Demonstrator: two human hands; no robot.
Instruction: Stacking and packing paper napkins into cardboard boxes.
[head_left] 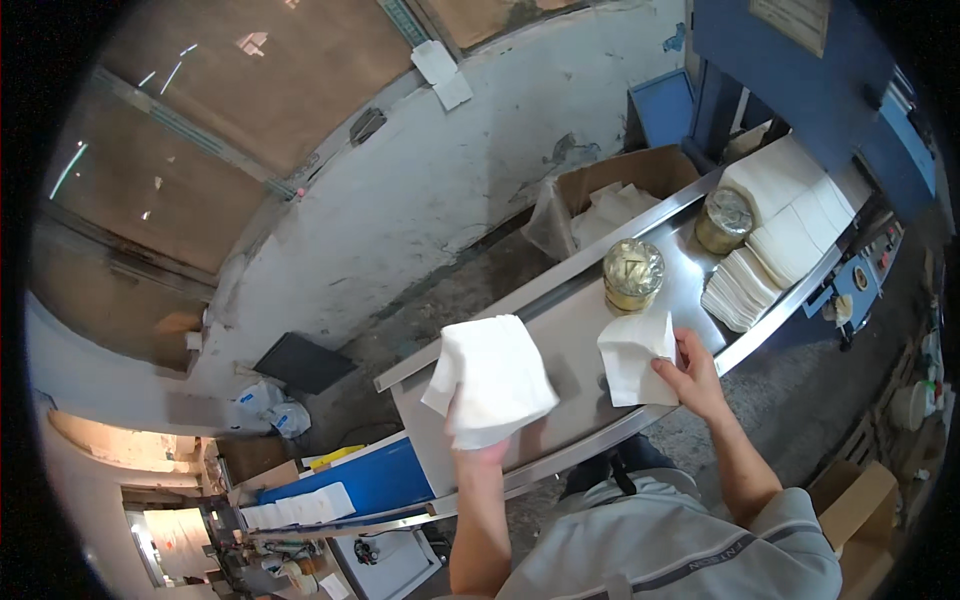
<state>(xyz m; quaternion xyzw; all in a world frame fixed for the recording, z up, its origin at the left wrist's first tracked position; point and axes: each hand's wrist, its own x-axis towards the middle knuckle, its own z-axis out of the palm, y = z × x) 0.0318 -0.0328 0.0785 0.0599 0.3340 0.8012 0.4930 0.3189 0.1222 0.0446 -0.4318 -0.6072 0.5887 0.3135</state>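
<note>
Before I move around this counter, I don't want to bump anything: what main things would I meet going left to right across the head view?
White sheets on the blue surface, stack of white sheets in the left hand, nearer shiny-topped cylinder, farther shiny-topped cylinder, open cardboard box at lower right.

My sheet stack point(497, 380) is plain white, as is my folded sheet point(632, 365) by the silver-grey table's point(562, 325) near edge. Toward its far edge, two cylinders point(632, 275) show yellowish-gold sides, silvery tops. My shirt point(600, 530): grey, dark-striped.
</note>
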